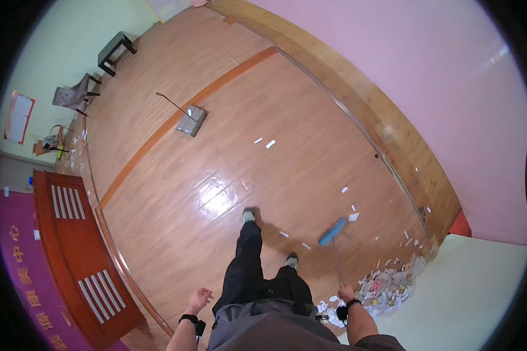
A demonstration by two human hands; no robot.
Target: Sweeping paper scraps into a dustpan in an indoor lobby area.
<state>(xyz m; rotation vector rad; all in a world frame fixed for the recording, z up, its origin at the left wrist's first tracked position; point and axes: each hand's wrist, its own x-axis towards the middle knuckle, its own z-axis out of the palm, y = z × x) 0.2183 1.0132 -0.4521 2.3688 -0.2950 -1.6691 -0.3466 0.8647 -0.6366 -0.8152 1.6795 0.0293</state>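
My right hand (pixel 346 292) is closed around the thin handle of a broom (pixel 332 232). Its blue bristle head rests on the wooden floor ahead of my right foot, with a white paper scrap (pixel 353 217) just beyond it. My left hand (pixel 199 299) hangs at my side, fingers loosely curled and apart, holding nothing. Close to my right hand lies a heap of paper scraps (pixel 386 288). Farther off, a grey long-handled dustpan (pixel 192 121) stands by a darker floor strip (pixel 141 151).
On the left stand a reddish-brown wooden podium (pixel 76 251), a chair (pixel 73 96) and a small black table (pixel 116 51). Loose paper pieces (pixel 270 144) dot the floor. A pink wall (pixel 404 70) and a pale panel (pixel 474 286) bound the right side.
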